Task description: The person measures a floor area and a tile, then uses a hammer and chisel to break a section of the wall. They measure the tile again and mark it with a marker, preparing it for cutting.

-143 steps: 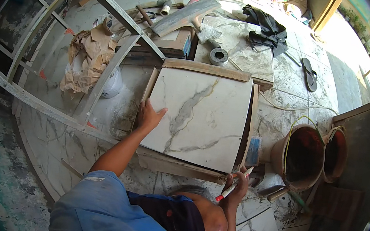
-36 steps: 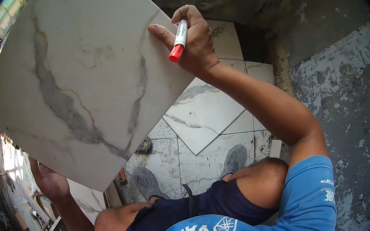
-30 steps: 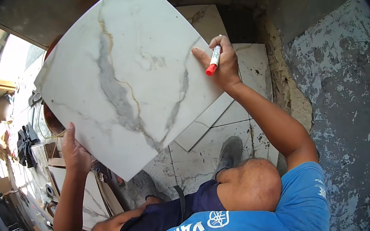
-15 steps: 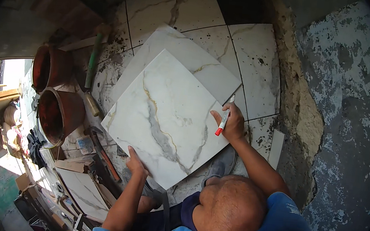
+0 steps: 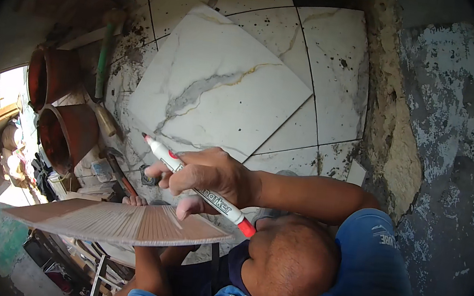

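A white marker with a red end lies across my right hand, its dark tip pointing to the far left. The fingers are closed round its barrel. Below it, a tile stands tipped up, its brown ribbed back facing up and away. My left hand grips this tile at its far edge; most of the hand is hidden behind it. My right thumb is close to the tile's edge, and I cannot tell whether it touches. A marbled white tile with grey and gold veins lies flat beyond my hands.
Dirt-specked laid tiles surround the loose tile. Two reddish-brown buckets stand at the left, near a green-handled tool. A broken plaster edge and a peeling grey wall run along the right.
The upper tile has been lifted off the lower one and tipped toward me, showing its back. My right hand has moved left and nearer with the marker, whose dark tip now shows.
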The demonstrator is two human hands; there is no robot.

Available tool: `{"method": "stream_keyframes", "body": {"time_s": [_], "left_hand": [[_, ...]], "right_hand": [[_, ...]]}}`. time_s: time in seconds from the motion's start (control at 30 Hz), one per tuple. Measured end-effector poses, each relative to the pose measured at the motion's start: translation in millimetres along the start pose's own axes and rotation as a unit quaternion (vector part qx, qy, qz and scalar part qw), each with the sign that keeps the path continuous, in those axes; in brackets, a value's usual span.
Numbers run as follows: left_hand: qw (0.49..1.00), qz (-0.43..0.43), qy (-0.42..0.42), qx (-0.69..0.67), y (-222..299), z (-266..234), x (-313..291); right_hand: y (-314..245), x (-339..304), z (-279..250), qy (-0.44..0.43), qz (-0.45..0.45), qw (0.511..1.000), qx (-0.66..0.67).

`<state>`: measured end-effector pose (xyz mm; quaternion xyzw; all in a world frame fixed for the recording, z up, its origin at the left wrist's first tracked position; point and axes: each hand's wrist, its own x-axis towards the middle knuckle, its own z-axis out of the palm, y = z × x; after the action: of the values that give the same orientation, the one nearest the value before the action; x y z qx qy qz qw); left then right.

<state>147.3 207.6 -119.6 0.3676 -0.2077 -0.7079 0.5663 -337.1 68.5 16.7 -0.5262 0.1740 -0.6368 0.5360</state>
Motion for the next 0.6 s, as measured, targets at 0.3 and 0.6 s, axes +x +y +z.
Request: {"method": "stream_keyframes", "body": {"time_s": [0.3, 0.6], "left_hand": [[0.997, 0.012, 0.073, -0.020, -33, 2, 60], [0.998, -0.005, 0.019, -0.057, -48, 1, 76]], "right_hand": [[121, -145, -44, -0.158, 0.044, 0.945, -0.283], [69, -46, -202, 0.193, -0.036, 0.731, -0.654]]}}
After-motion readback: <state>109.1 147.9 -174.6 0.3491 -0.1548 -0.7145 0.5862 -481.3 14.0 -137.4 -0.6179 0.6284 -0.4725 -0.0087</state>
